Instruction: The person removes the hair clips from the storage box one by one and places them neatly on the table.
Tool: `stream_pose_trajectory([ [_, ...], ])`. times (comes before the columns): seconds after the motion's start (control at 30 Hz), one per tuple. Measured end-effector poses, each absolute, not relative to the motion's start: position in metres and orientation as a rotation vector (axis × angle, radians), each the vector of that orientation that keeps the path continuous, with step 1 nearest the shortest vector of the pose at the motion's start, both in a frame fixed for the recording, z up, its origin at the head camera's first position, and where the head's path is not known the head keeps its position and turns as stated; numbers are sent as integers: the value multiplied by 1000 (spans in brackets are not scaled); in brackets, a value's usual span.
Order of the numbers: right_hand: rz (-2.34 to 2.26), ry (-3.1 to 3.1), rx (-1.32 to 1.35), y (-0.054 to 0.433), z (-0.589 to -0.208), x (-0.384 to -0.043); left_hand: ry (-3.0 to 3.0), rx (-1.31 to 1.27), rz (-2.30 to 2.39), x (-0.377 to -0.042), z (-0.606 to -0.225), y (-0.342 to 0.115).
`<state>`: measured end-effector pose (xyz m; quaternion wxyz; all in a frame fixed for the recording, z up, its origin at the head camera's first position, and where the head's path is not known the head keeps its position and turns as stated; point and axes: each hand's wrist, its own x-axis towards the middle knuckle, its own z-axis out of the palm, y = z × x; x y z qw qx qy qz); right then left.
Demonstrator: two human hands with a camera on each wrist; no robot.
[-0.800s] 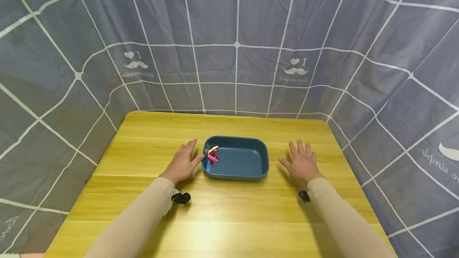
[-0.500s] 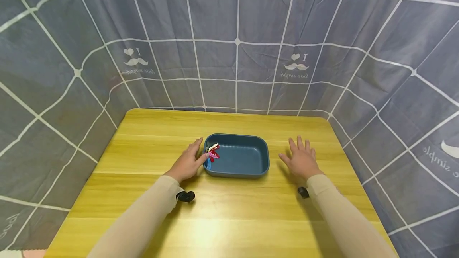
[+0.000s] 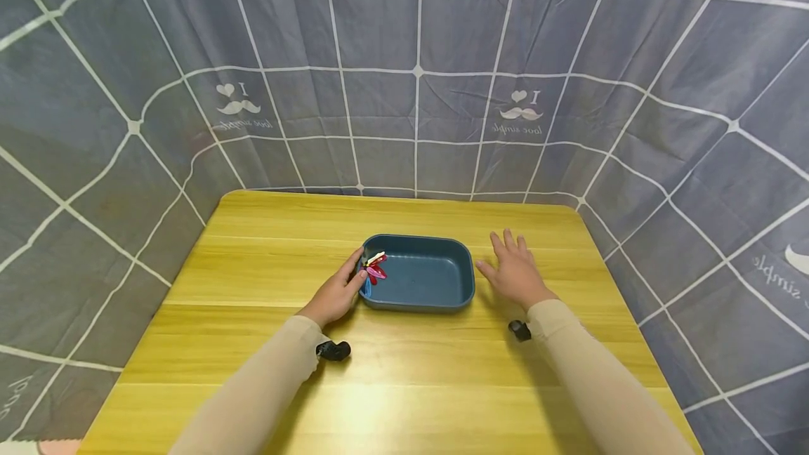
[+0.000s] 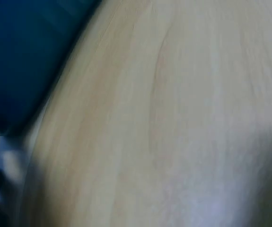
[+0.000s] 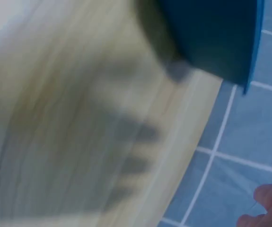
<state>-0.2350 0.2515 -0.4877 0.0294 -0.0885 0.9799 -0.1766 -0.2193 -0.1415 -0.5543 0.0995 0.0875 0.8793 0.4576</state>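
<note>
A dark blue rectangular plastic box [image 3: 420,283] stands on the wooden table in the head view. Several small slim coloured pieces [image 3: 376,271], white, red, pink and blue, lie at its left end; their exact kind is too small to tell. My left hand [image 3: 335,295] is at the box's left side, its thumb at the rim and its fingers extended along the outer wall. Off the box's right side, my right hand [image 3: 515,276] hovers with spread fingers and holds nothing. The right wrist view shows the box's side [image 5: 216,38] and a few fingertips [image 5: 268,196].
The wooden tabletop [image 3: 265,244] extends around the box. Grey curtains [image 3: 379,111] with a white grid surround its back and sides. A black wrist device [image 3: 333,351] sits under the left sleeve, another [image 3: 520,330] under the right.
My left hand has moved right, up to the box's left side. My right hand has moved left and slightly forward, nearer the box. The coloured pieces stay in place.
</note>
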Motion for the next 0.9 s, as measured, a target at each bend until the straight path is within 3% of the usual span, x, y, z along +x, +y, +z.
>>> stream_pose_trajectory([
  [0.6, -779, 2897, -516, 183, -463, -247, 2546, 228, 1430, -219, -558, -139],
  [0.9, -971, 2764, -540, 145, -469, -261, 2568, 192, 1410, -216, -562, -139],
])
